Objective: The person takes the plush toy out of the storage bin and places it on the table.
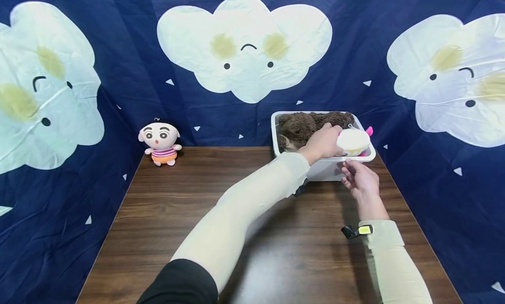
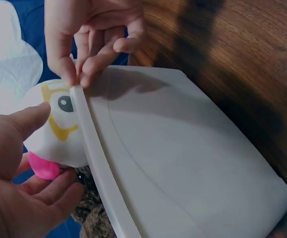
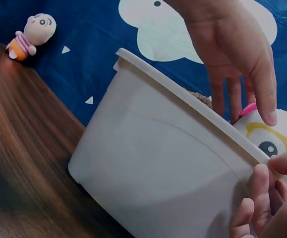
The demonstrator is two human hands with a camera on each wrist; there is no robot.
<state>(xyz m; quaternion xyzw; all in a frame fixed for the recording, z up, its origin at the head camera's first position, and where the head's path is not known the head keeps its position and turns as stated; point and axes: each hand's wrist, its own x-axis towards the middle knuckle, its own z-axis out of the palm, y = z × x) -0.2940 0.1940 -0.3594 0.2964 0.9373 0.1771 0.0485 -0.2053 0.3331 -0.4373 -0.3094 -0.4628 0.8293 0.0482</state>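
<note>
A white plastic bin [image 1: 325, 171] stands at the back right of the table, with fluffy brown plush toys [image 1: 301, 125] inside. At its right end is a white plush toy [image 1: 353, 141] with a pink part and a yellow-rimmed eye. My left hand [image 1: 324, 141] reaches over the bin and holds this toy, thumb on one side and fingers on the other. The left wrist view shows the toy's lower part hidden behind the bin wall. With thumb and forefinger, my right hand [image 3: 277, 198] pinches the front rim near the right corner, its other fingers loosely bent.
A small plush doll [image 1: 159, 142] in a striped top and orange shorts sits at the table's back left corner. Dark blue cloth [image 1: 244, 119] with cloud faces hangs around the wooden table [image 1: 189, 194]. My left forearm crosses over the table's middle.
</note>
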